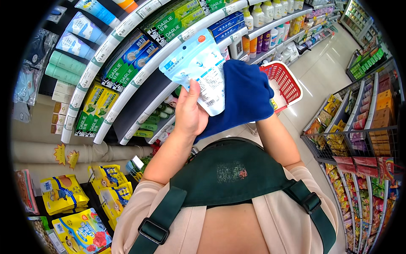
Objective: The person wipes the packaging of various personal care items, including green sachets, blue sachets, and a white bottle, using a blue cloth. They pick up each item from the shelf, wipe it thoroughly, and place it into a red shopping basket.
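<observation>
A light blue and white plastic pouch (211, 73) with printed text and a barcode is pinched at its lower left edge by my left hand (192, 109), thumb on the front. Dark blue cloth (234, 108) covers my right hand (258, 92), which is just right of the pouch; the fingers are hidden under the fabric. The cloth hangs down and left behind the pouch. Toothpaste boxes (119, 68) stand on the shelf to the left of my left hand.
Curved shelves (133, 85) carry tubes, boxes and pump bottles (258, 14). A red and white shopping basket (287, 84) is beyond my right hand, with the tiled floor (317, 68) around it. Wire racks (352, 133) of packaged goods stand at right; yellow snack bags (63, 193) hang at lower left.
</observation>
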The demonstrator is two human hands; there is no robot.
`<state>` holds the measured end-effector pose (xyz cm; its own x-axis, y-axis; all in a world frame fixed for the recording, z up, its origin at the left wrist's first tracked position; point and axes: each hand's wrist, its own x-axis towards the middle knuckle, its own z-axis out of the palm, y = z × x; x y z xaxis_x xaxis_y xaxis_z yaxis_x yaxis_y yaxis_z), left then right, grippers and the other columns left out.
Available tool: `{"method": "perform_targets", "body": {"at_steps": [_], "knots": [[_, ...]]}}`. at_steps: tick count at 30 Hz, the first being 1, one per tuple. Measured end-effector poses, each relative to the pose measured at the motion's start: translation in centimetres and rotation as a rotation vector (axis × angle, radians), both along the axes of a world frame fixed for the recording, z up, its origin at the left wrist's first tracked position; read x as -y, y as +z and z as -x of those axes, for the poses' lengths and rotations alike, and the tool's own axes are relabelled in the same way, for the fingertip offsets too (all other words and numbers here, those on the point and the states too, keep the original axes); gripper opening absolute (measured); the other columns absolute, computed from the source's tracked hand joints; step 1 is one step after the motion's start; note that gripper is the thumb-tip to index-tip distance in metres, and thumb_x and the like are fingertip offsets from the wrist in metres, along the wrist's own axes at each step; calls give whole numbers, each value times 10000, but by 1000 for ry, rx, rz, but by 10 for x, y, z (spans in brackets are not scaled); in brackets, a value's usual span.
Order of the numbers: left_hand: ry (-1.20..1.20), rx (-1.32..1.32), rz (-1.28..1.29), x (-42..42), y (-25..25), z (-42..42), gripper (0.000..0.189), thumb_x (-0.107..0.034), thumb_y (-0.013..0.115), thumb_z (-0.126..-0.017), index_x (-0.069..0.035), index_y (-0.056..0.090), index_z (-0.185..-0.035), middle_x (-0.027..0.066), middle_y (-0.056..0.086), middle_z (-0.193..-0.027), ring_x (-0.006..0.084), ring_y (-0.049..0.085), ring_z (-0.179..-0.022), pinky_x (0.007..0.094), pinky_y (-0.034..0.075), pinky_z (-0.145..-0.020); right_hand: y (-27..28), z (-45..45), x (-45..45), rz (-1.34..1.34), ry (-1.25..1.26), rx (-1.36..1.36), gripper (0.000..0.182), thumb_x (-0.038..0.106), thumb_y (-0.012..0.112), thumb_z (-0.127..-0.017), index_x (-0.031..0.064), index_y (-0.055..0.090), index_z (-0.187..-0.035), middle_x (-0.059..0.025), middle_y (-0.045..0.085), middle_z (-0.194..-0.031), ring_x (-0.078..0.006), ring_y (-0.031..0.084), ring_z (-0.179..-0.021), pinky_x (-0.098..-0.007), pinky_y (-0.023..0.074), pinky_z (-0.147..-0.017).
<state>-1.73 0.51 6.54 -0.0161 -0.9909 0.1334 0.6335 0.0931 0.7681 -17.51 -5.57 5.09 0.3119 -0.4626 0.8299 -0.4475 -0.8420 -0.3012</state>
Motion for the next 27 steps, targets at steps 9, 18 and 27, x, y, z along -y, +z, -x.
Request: {"method": "perform_targets", "body": {"at_steps": [9, 18, 27], "knots": [[-61, -274, -195, 1, 26, -14, 514, -389, 338, -993, -48, 336, -1378, 140, 447, -1366, 297, 457, -1246, 457, 374, -1039, -4, 1, 2, -706, 144, 474, 444, 264, 692, -672, 86, 551, -1054, -125, 593, -1007, -332, 558, -997, -365, 461, -797], [110, -13, -391, 0, 15, 0, 310, -105, 605, -876, -56, 526, -1171, 80, 613, -1094, 200, 601, -1001, 393, 496, -859, 22, -10, -27, -235, 101, 64, 437, 244, 694, -686, 100, 544, -1071, -103, 590, -1031, -290, 605, -869, -382, 470, -664], [-84, -89, -453, -1, 10, -21, 335, -119, 572, -896, -15, 502, -1206, 122, 595, -1134, 262, 610, -997, 424, 521, -829, 0, 12, -12, -611, 268, -98, 685, 158, 747, -653, 47, 493, -1280, -105, 631, -1034, -234, 636, -849, -322, 485, -771]]}}
